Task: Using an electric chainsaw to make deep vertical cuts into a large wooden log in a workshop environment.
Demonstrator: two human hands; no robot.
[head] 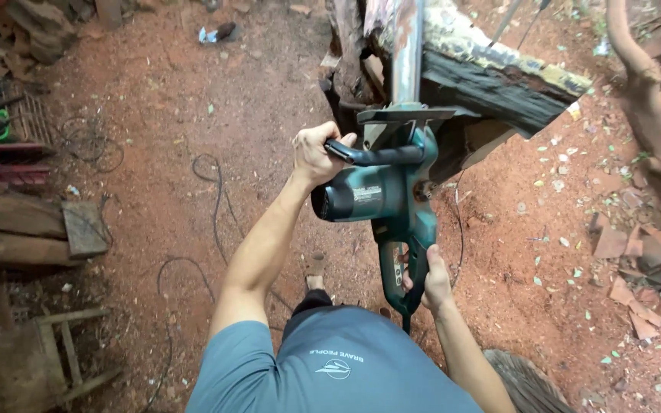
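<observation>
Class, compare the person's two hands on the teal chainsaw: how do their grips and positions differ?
The left hand wraps the black front bar handle at the saw's side, arm stretched forward; the right hand grips the rear handle, close to the body. The left hand sits higher in the picture, nearer the log. Both hands are closed on the same chainsaw.

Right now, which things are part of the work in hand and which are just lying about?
In use: left hand on front handle, right hand on rear grip of teal chainsaw; dark log; power cable.
Lying about: wooden stool, planks, bark chips.
</observation>
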